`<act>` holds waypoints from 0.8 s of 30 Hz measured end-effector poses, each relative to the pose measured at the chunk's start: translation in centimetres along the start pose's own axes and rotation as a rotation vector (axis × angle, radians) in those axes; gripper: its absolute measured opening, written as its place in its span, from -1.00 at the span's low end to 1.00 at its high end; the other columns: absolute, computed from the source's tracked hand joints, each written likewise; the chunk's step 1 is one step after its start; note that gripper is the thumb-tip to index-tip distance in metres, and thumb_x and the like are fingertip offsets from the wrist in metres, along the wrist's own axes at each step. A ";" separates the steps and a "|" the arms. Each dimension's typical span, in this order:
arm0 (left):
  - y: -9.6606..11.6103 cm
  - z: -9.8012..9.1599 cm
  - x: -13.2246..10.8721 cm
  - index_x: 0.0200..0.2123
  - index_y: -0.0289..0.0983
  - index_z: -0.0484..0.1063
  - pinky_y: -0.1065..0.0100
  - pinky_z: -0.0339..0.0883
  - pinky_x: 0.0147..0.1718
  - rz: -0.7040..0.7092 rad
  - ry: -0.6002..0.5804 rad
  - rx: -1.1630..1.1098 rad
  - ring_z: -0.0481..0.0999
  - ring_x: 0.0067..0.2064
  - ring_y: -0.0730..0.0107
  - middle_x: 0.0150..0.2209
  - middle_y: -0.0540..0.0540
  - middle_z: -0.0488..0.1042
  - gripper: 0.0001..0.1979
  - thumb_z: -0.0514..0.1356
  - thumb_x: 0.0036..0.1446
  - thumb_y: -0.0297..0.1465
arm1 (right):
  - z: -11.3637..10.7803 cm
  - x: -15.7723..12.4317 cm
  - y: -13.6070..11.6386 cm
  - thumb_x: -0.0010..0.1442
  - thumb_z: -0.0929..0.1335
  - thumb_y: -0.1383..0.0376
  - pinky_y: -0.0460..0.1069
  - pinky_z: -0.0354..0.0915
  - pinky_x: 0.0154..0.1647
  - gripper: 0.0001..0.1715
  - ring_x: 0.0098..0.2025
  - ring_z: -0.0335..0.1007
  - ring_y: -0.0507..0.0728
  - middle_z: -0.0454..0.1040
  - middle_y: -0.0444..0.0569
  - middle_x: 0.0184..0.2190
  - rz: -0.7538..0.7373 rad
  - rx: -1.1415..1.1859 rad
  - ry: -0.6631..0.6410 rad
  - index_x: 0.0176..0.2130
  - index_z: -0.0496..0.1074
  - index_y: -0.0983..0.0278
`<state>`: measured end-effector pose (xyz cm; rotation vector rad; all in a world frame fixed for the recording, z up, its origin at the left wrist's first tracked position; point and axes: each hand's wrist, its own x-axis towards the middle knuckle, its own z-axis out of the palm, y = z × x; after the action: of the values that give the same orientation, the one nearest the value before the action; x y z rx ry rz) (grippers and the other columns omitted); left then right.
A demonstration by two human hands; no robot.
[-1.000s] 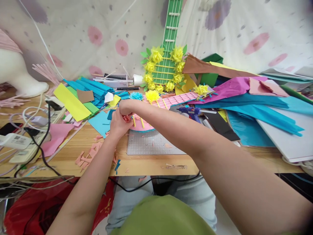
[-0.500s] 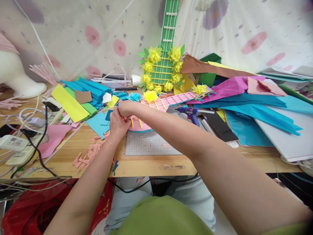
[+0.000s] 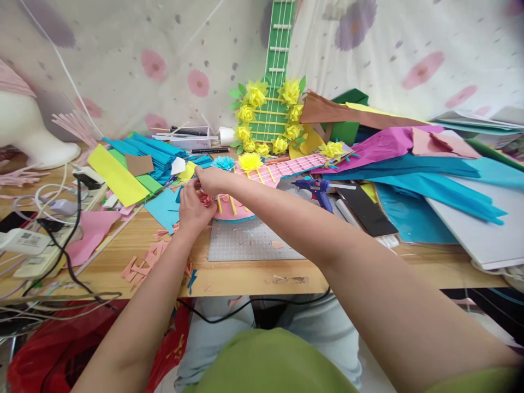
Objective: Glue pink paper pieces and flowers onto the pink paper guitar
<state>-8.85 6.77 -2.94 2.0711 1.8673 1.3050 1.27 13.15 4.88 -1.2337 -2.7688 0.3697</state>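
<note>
A pink paper guitar (image 3: 286,168) with yellow bars and a blue edge lies on the grey cutting mat (image 3: 254,243). At its left end my left hand (image 3: 191,206) and my right hand (image 3: 208,180) meet, fingers closed. Between them a small pinkish-red paper flower (image 3: 205,201) shows in part, with my left fingers curled round it. The right fingertips are mostly hidden behind the left ones, so what they pinch cannot be made out. A yellow flower (image 3: 250,161) and a blue flower (image 3: 223,162) sit on the guitar's upper edge, just beyond my right hand.
A blue glue gun (image 3: 317,190) and a black phone (image 3: 370,210) lie to the right. Behind stands a green paper guitar (image 3: 272,117) with yellow flowers. Coloured paper (image 3: 118,174), pink scraps (image 3: 143,265) and a power strip with cables (image 3: 57,240) are at the left.
Both hands have shifted very slightly left, and slightly more of the pinkish-red flower shows between them. The whole view has moved a little.
</note>
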 end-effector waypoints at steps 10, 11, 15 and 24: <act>-0.5 -2.5 2.7 -0.19 -0.22 0.25 0.36 0.35 -0.17 -0.151 0.410 -0.353 0.44 -0.16 0.40 -0.22 -0.09 0.40 -0.77 0.10 0.02 -0.48 | -2.6 -4.9 2.9 0.10 0.21 0.45 0.02 0.22 -0.21 -0.66 -0.22 0.38 0.17 0.48 0.02 -0.26 0.090 0.159 0.371 -0.09 0.27 0.32; -0.4 -2.6 3.0 -0.20 -0.22 0.26 0.36 0.34 -0.17 -0.143 0.437 -0.359 0.43 -0.16 0.40 -0.22 -0.09 0.40 -0.80 0.10 0.04 -0.47 | -2.6 -5.8 3.6 0.08 0.21 0.45 0.00 0.20 -0.23 -0.69 -0.25 0.36 0.15 0.47 0.00 -0.29 0.101 0.179 0.399 -0.13 0.29 0.31; 0.8 -2.6 3.3 -0.22 -0.23 0.30 0.35 0.34 -0.17 -0.081 0.441 -0.381 0.43 -0.16 0.40 -0.20 -0.09 0.41 -0.88 0.06 0.16 -0.37 | -1.7 -9.4 5.8 0.02 0.21 0.49 -0.05 0.14 -0.31 -0.77 -0.36 0.27 0.07 0.39 -0.08 -0.42 0.150 0.247 0.447 -0.28 0.30 0.29; 6.4 -1.0 2.0 -0.43 -0.25 0.40 0.36 0.24 -0.35 0.041 -0.198 -0.136 0.42 -0.37 0.42 -0.40 -0.02 0.47 -0.88 0.17 0.09 -0.33 | 1.3 -14.5 7.7 0.06 0.29 0.47 -0.07 0.16 -0.28 -0.90 -0.35 0.30 0.05 0.44 -0.05 -0.41 0.334 0.371 0.411 -0.43 0.33 0.29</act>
<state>-4.57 6.33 2.36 2.0935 1.6172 1.1511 16.31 7.14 1.96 -1.4695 -2.0441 0.5515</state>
